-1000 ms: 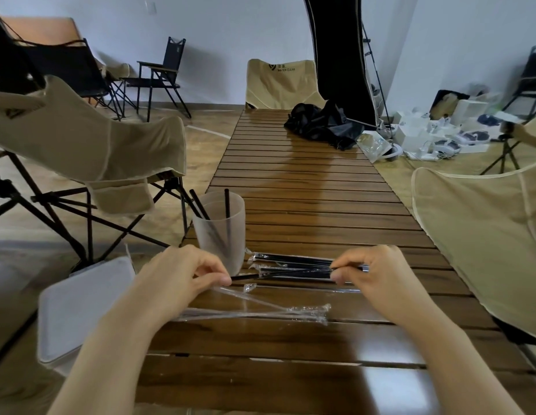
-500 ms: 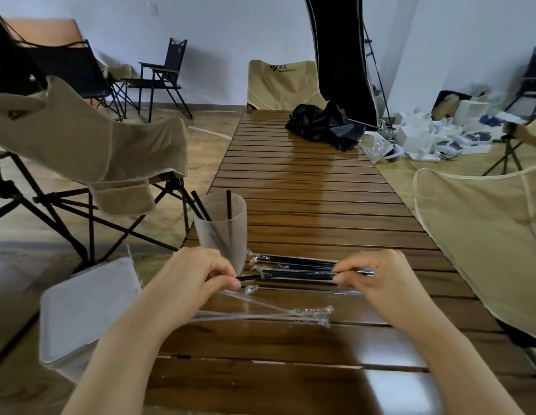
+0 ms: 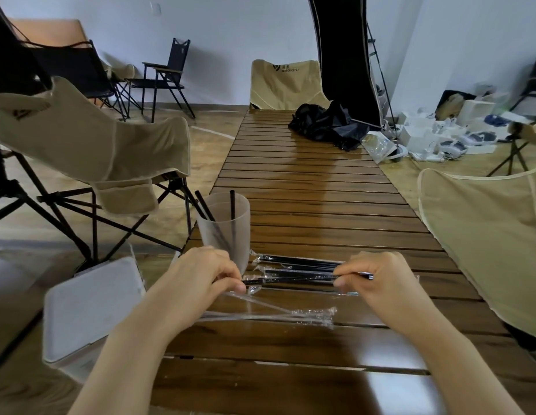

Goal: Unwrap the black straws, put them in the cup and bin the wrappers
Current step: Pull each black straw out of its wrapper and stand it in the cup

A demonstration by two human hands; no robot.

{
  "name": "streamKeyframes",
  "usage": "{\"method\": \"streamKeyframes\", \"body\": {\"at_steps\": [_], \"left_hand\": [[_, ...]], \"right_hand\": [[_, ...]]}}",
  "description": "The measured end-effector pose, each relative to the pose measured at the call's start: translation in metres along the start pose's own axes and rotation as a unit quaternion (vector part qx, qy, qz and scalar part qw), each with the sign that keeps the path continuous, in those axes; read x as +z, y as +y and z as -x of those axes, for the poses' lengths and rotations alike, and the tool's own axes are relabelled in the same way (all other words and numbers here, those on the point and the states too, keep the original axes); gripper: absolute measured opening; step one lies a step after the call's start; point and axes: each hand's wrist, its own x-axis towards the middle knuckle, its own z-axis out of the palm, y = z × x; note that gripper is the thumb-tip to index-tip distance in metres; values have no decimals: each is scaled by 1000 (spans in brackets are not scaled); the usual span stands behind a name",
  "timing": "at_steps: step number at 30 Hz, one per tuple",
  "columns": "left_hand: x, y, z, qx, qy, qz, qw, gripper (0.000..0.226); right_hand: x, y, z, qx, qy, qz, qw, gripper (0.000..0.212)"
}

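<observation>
Both hands, L (image 3: 201,275) & R (image 3: 377,278), fingers pinching a thin black straw (image 3: 290,279), clear wrapper partly on.

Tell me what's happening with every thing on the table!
Cup: upright, two bare black straws inside.
Held straw: pinched at both ends by left hand and right hand.
Wrapped straws: lying flat, unopened.
Empty wrappers: on the table, not binned.
White bin: lid shut.

Cup (image 3: 228,229) left of straws (image 3: 296,263) on table (image 3: 320,199).
</observation>
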Motion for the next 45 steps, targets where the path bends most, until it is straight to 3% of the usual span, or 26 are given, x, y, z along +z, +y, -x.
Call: {"method": "streamKeyframes", "body": {"at_steps": [3,7,11,18,24,28,35,45], "left_hand": [[3,1,0,1,-6,-3,1000,11],[3,2,1,-2,8,6,1000,11],[3,20,-4,19,35,11,999,10],[0,13,-4,-40,1,41,998,8],[-9,2,1,-57,4,6,998,12],[-11,3,-1,-31,1,6,999,9],[-8,-2,-2,1,-1,13,1000,13],[0,2,-4,7,-34,-28,999,5]], "right_hand": [[0,-3,0,1,3,6,1000,21],[-1,-3,0,-1,-28,32,999,32],[10,-10,-3,-16,-96,81,992,14],[11,-6,-10,-12,-77,103,992,39],[-2,0,-5,13,-88,56,994,29],[-7,0,-3,11,-68,22,997,37],[-4,4,2,9,-81,19,997,43],[2,3,0,-12,-89,44,995,35]]}}
